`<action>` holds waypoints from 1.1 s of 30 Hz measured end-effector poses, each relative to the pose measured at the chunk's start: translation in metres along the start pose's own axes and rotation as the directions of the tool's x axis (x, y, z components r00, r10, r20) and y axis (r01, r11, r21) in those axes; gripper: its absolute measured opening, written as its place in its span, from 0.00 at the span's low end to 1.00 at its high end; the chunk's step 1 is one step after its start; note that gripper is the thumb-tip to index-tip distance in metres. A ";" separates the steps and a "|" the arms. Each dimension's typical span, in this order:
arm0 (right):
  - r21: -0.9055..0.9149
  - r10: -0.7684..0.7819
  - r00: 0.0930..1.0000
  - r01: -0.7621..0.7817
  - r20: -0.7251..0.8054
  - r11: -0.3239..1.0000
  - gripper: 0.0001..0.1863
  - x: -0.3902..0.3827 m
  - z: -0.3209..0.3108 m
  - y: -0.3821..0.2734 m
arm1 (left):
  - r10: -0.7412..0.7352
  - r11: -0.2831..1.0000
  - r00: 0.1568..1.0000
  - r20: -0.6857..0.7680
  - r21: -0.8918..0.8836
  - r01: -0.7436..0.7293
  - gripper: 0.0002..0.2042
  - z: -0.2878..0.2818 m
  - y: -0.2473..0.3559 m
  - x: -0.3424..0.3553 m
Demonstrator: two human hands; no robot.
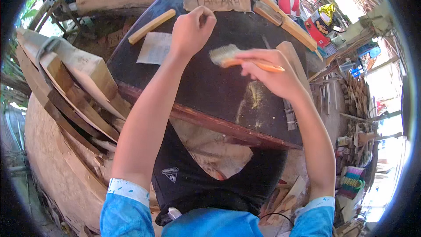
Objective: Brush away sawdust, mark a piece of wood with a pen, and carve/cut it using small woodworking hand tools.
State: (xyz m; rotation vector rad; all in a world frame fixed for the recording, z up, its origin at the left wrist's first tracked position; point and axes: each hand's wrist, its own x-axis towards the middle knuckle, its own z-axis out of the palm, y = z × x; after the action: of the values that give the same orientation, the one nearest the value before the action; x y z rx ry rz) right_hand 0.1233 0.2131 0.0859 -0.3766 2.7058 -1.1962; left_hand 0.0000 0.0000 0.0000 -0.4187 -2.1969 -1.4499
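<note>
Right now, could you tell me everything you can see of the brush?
The brush is flat and wide, with pale, slightly splayed bristles and a slim orange handle that looks like wood or plastic; I can't tell which. The right hand grips it by the handle, bristles pointing left and the handle's end to the right. It shows over the dark table; whether the bristles touch the top is unclear.

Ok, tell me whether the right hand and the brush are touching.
Touching. The head view shows the right hand gripping the brush by its orange handle, which shows on both sides of the fingers.
</note>
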 end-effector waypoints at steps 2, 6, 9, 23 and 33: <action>0.020 0.001 0.996 -0.002 0.093 1.000 0.15 -0.025 -0.007 -0.009 | 0.037 0.999 0.999 -0.018 -0.011 -0.038 0.09 0.003 0.003 -0.003; -0.068 -0.132 0.973 0.147 0.189 0.987 0.15 -0.061 -0.012 -0.022 | 0.128 0.992 0.990 -0.063 -0.003 -0.128 0.09 0.000 -0.010 -0.002; -0.243 -0.091 0.914 0.200 0.396 0.949 0.15 -0.072 -0.026 -0.041 | 0.103 0.995 0.993 -0.065 -0.010 -0.104 0.09 0.001 -0.014 -0.002; -0.182 -0.101 0.918 0.032 -0.382 0.983 0.11 -0.017 -0.017 0.048 | 0.099 0.995 0.995 0.017 -0.002 -0.099 0.10 -0.003 -0.010 0.001; -0.227 -0.054 0.977 0.006 -0.207 0.974 0.09 -0.117 0.021 -0.030 | 0.110 0.994 0.994 -0.008 -0.009 -0.110 0.06 -0.008 0.014 -0.002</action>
State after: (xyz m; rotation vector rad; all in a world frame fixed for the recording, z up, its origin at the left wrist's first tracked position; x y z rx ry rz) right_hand 0.2453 0.2128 0.0992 -0.3360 3.0437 -0.9889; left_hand 0.0103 -0.0018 0.0125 -0.5281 -2.1269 -1.4018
